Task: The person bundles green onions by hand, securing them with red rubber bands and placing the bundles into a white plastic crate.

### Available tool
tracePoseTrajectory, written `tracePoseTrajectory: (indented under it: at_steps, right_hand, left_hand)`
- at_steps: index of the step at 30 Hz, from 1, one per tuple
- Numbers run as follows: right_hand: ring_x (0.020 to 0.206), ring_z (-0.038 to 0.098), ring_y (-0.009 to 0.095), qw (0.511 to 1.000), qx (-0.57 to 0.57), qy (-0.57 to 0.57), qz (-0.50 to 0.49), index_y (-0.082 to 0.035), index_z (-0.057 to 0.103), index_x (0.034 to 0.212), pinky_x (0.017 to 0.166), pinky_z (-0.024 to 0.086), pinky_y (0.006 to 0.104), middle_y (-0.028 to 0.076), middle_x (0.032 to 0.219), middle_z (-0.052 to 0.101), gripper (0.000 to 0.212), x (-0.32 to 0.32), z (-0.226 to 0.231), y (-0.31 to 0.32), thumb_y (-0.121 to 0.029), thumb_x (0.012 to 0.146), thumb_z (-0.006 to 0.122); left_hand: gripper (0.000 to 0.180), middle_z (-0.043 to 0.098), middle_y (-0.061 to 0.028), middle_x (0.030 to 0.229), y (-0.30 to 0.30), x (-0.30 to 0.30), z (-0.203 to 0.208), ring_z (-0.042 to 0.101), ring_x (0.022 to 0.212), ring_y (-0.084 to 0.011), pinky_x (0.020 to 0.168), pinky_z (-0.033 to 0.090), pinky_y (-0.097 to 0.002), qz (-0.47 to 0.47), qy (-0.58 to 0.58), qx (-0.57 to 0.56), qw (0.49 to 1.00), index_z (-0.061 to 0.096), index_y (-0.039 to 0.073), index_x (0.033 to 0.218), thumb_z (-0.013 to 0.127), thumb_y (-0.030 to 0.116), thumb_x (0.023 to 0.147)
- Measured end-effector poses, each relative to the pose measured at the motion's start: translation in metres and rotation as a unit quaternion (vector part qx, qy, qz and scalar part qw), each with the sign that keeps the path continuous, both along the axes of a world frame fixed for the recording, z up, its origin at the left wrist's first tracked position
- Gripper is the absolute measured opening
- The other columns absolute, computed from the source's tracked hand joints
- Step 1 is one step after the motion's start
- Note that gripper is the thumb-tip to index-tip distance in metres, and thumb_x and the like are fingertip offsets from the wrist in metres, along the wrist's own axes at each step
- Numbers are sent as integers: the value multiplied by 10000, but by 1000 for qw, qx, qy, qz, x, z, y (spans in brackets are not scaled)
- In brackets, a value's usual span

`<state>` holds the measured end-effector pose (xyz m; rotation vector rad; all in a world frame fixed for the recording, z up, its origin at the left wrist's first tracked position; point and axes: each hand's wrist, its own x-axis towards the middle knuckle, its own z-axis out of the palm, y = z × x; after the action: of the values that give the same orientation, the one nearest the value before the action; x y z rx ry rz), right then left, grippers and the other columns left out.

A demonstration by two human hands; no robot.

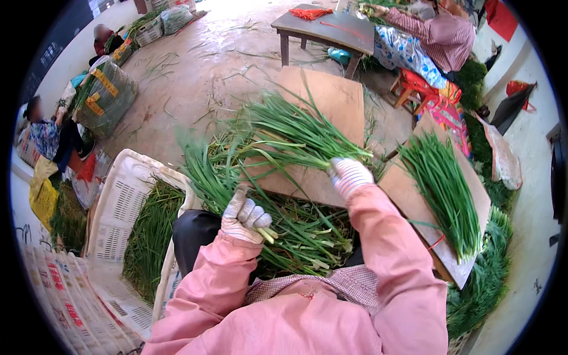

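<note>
Both my hands wear white knit gloves with pink sleeves behind them. My left hand (245,216) is closed around the pale root ends of a bunch of green chives (204,174) whose leaves fan up and left. My right hand (349,176) grips a second bunch of chives (284,133) that spreads toward the upper left over a brown board (331,100). A loose heap of chives (307,234) lies between my arms, over my lap.
A white plastic crate (121,207) with chives stands at my left. A neat chive pile (447,189) lies on a board at right. A small grey table (325,26) and a seated person in a striped shirt (438,35) are ahead. Other people sit at far left by sacks.
</note>
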<state>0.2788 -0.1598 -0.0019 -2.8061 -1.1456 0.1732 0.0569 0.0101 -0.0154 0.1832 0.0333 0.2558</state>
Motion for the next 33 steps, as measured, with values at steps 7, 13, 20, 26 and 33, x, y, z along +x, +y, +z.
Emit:
tracePoseTrajectory:
  at_steps: [7, 13, 20, 26, 33]
  right_hand:
    - [835, 592, 356, 990, -138, 7, -25, -25, 623, 948, 747, 472, 385, 213, 864, 624, 287, 21, 80, -44, -271, 816, 554]
    - [650, 589, 189, 872, 425, 182, -160, -23, 642, 936, 615, 478, 295, 71, 723, 626, 184, 8, 114, -50, -164, 829, 589]
    - [734, 633, 240, 917, 342, 201, -53, -7, 615, 1014, 689, 490, 316, 153, 802, 646, 250, -124, 24, -45, -121, 792, 616]
    - [854, 616, 212, 812, 346, 464, -76, 11, 573, 1097, 794, 478, 301, 123, 929, 641, 391, -174, -14, -57, -133, 755, 699]
    - [953, 546, 152, 695, 303, 649, -62, 25, 455, 1240, 869, 432, 301, 85, 1039, 599, 658, -144, -34, -43, -217, 711, 761]
  left_hand:
    - [152, 389, 101, 518, 1, 1, 2, 308, 406, -57, 474, 311, -244, 57, 125, -71, 988, 625, 176, 944, 510, 273, 921]
    - [215, 416, 81, 565, -32, -2, 32, 341, 439, -75, 460, 319, -268, 71, 273, -16, 959, 581, 161, 959, 661, 303, 819]
    - [363, 445, 48, 631, -70, 6, -11, 383, 478, -85, 464, 325, -253, -39, 341, 141, 929, 564, 130, 1072, 656, 367, 812]
    - [282, 431, 33, 549, -48, -4, -32, 389, 444, -111, 426, 313, -267, -114, 340, 106, 927, 596, 120, 912, 732, 308, 751]
    - [252, 513, 13, 586, -54, -3, -35, 451, 464, -134, 431, 356, -279, -86, 320, 195, 923, 601, 102, 873, 759, 233, 727]
